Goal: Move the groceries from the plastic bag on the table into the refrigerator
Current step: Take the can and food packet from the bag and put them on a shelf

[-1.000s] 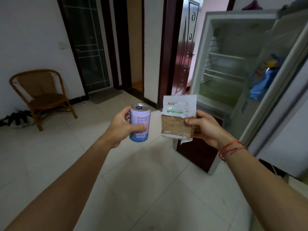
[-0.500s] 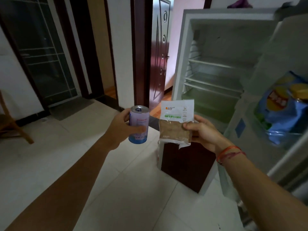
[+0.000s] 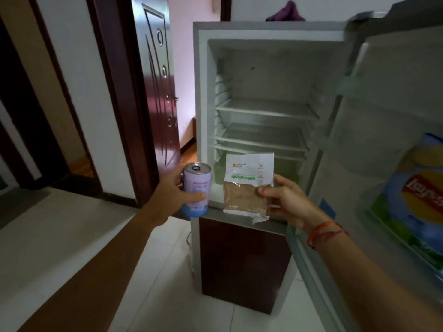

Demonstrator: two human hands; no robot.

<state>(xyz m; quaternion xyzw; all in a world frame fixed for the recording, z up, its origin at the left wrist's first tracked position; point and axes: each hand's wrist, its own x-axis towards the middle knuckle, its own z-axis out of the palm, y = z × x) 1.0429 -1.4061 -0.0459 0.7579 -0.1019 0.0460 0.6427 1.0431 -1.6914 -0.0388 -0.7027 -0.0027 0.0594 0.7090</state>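
My left hand [image 3: 171,196] grips an upright pale purple drink can [image 3: 196,188] with a blue base. My right hand [image 3: 287,201] pinches the right edge of a flat white packet of brown bread [image 3: 247,183] with green print. Both items hang in front of the lower edge of the open upper compartment of the white refrigerator [image 3: 263,92]. Its shelves [image 3: 261,111] stand bare. A blue and yellow chips bag [image 3: 417,195] sits in the open door's rack at the right.
The fridge's dark red lower door [image 3: 242,264] is shut. The open upper door [image 3: 383,116] juts out on the right. A dark wooden door [image 3: 158,92] and its frame stand to the left. Pale floor tiles [image 3: 60,236] lie below. A purple thing [image 3: 285,13] lies on top of the fridge.
The view has come closer to the refrigerator and turned right; the chair is out of sight. Both hands, holding the can and the packet, are now nearer the open compartment.
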